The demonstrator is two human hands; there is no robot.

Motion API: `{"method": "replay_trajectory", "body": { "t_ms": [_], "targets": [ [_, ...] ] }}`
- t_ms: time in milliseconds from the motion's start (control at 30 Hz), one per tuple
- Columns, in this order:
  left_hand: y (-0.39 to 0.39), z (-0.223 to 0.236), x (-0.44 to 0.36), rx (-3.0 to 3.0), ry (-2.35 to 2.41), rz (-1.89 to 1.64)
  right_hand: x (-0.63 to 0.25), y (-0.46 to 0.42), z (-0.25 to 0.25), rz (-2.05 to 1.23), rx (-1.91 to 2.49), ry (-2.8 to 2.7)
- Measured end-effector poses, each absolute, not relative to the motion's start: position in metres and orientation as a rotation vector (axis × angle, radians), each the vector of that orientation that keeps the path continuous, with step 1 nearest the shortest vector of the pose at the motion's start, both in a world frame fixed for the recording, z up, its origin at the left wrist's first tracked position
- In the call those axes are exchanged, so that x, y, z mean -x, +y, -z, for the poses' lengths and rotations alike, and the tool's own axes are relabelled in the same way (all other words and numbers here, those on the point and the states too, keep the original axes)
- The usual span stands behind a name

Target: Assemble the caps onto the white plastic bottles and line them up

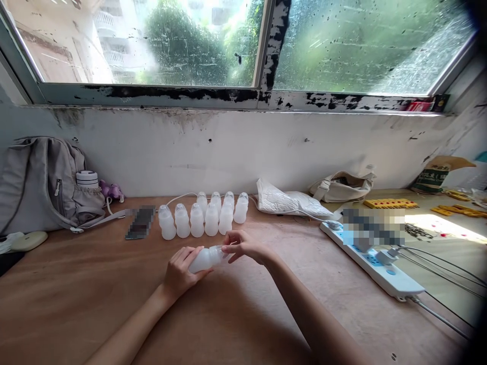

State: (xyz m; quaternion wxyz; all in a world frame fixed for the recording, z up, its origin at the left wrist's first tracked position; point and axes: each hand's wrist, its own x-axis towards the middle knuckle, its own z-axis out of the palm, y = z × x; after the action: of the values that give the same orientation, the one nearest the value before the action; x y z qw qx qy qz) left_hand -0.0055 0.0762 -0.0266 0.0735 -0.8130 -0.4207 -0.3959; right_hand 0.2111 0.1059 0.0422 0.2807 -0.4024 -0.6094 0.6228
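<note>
My left hand point(181, 271) is wrapped round the body of a small white plastic bottle point(204, 259), held on its side just above the wooden table point(95, 299). My right hand point(243, 246) pinches the bottle's cap end with its fingertips. Behind the hands stand several more white bottles with clear caps point(203, 215), upright in two rows.
A grey backpack point(38, 182) with a cup in its side pocket sits at the far left. A dark flat object point(140, 222) lies beside the bottles. A white plastic bag point(285, 203), a beige bag point(342, 186) and a power strip point(375, 266) with cables lie to the right.
</note>
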Motion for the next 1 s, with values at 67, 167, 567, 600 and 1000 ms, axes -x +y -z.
{"method": "replay_trajectory", "body": {
  "t_ms": [67,167,567,600,1000],
  "targets": [
    [0.077,0.017,0.004,2.462,-1.187,1.153,-0.208,0.104,-0.045,-1.654,1.084,-1.603],
    [0.076,-0.005,-0.002,2.506,-1.077,1.067,-0.195,0.1,-0.046,-1.536,1.089,-1.464],
    [0.039,-0.107,-0.013,2.44,-0.713,0.901,-0.187,0.052,-0.104,-1.558,0.77,-1.237],
    [0.036,-0.11,-0.013,2.437,-0.702,0.905,-0.188,0.049,-0.106,-1.557,0.757,-1.246],
    [0.061,-0.084,-0.016,2.521,-0.844,1.04,-0.187,0.062,-0.101,-1.386,0.795,-0.863]
  ]
}}
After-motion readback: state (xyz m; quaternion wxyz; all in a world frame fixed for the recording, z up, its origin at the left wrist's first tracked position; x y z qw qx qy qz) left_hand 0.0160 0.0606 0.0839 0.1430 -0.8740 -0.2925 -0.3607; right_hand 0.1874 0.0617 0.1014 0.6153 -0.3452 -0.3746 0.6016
